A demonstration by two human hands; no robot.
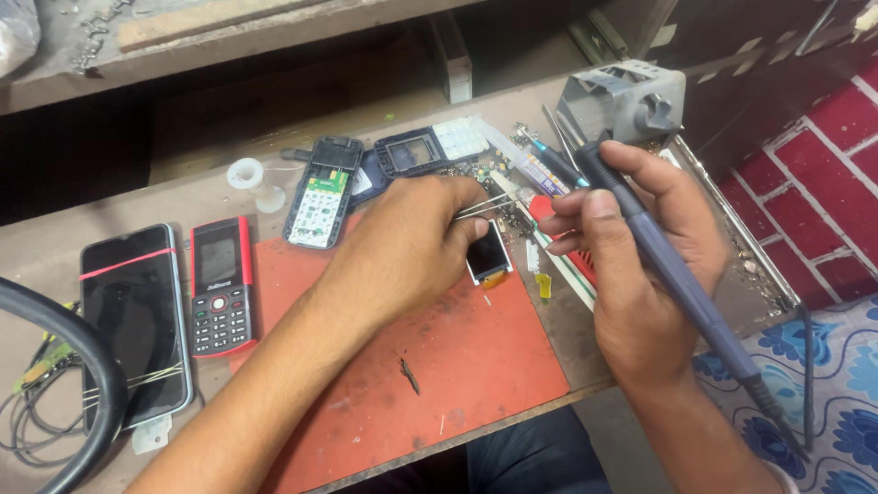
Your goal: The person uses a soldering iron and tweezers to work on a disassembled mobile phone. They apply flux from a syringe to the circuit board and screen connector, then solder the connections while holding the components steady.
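Tweezers (485, 207) in left hand (402, 252)

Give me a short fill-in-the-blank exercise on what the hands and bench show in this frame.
1. The right hand holds a grey soldering ____.
2. The left hand holds metal tweezers over a small ____.
3. The work lies on a ____ mat.
4. Left of the mat a red keypad phone lies beside a ____ smartphone bound with rubber bands.

Missing words: iron; screen; red; black
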